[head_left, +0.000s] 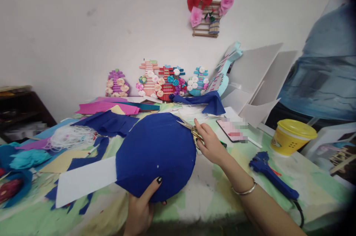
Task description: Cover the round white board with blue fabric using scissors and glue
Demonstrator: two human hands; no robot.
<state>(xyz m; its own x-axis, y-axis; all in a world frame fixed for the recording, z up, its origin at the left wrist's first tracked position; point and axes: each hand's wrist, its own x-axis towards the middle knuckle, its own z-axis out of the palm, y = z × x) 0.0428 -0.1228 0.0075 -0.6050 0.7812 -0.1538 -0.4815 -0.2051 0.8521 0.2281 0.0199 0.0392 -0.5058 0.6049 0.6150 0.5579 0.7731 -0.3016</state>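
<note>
My left hand (143,204) grips the lower edge of a board covered in dark blue paper (155,150), thumb on top and fingers beneath. The board is rounded, and a bare white strip (86,182) sticks out from its left side like a handle. In my right hand (207,141) is a pair of scissors (191,127), fingers through the gold-coloured handles. The blades are slightly apart and point left at the board's upper right edge. Whether they touch the paper I cannot tell.
A blue glue gun (274,176), a yellow tub (292,137) and a phone (230,130) lie to the right. White netting (72,135) and blue paper scraps (107,121) spread leftward. Small decorated instrument shapes (167,84) stand along the wall. White boards (256,72) lean at the back right.
</note>
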